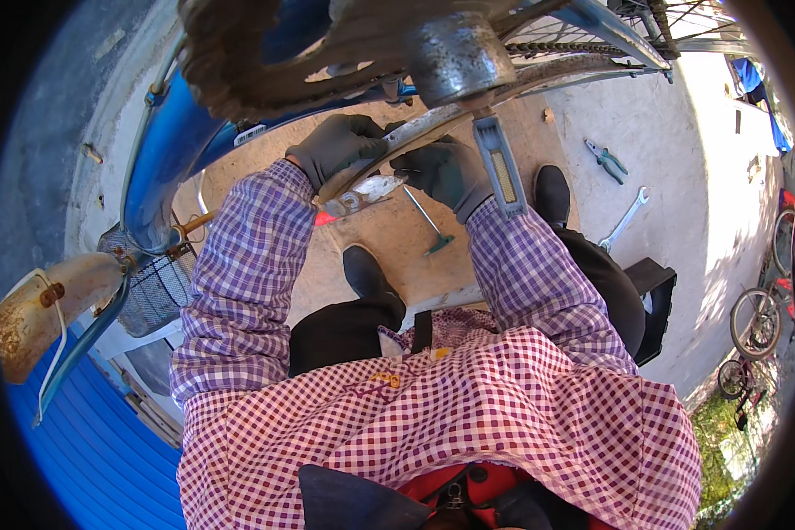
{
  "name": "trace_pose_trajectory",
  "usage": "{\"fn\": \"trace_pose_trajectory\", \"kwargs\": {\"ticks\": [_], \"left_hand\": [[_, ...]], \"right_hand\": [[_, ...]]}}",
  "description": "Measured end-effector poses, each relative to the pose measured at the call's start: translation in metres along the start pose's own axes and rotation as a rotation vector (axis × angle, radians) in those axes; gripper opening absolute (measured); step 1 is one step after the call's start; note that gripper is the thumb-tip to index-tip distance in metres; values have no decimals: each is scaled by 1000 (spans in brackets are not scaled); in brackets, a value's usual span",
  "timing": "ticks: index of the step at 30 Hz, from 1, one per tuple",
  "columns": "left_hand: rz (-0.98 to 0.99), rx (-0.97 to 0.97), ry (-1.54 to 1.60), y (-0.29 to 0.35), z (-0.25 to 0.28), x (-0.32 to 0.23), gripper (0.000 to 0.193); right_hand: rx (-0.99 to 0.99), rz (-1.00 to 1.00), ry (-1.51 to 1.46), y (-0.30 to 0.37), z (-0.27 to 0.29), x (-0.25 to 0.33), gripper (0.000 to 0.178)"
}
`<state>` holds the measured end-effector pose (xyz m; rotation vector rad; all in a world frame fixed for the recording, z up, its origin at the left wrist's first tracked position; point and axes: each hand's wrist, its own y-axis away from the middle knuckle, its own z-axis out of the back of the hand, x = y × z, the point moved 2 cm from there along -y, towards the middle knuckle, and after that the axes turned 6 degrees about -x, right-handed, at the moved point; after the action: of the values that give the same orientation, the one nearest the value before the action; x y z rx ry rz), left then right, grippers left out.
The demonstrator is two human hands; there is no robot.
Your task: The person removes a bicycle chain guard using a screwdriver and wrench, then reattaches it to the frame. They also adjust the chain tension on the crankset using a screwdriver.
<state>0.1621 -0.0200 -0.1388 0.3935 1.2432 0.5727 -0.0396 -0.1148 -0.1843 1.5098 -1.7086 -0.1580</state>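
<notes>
Overhead is a blue bicycle frame (163,159), with a rusty toothed chainring (225,66), a worn metal crank end (461,62) and a pedal (501,168). Below them curves a worn metal chain guard (415,131). My left hand (337,148), in a grey glove, is closed at the guard's near end, on its left side. On the guard's other side, my gloved right hand (446,174) is closed too, its fingers bunched against the edge. The fingertips of both hands are partly hidden, so any small part between them cannot be seen.
A green T-handled tool (439,240) lies on the brown mat between my feet. Pliers (607,162), a wrench (625,217) and a black tray (652,291) are on the floor at right. A wire basket (159,287) is at left; other bicycles (756,324) stand far right.
</notes>
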Motion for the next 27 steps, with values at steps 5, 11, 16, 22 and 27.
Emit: {"fn": "trace_pose_trajectory", "kwargs": {"ticks": [5, 11, 16, 22, 27], "left_hand": [[183, -148, 375, 2, 3, -3, 30], [227, -281, 327, 12, -1, -1, 33], [285, -200, 263, 12, 2, 7, 36], [287, -180, 290, 9, 0, 15, 36], [209, -194, 350, 7, -4, 16, 26]], "right_hand": [[260, 468, 283, -43, 4, 0, 37], [302, -151, -313, -52, 9, -11, 44], [242, -277, -395, -57, 11, -16, 38], [294, -272, -265, -63, 11, -17, 25], [538, -446, -569, -69, 18, -19, 28]]}}
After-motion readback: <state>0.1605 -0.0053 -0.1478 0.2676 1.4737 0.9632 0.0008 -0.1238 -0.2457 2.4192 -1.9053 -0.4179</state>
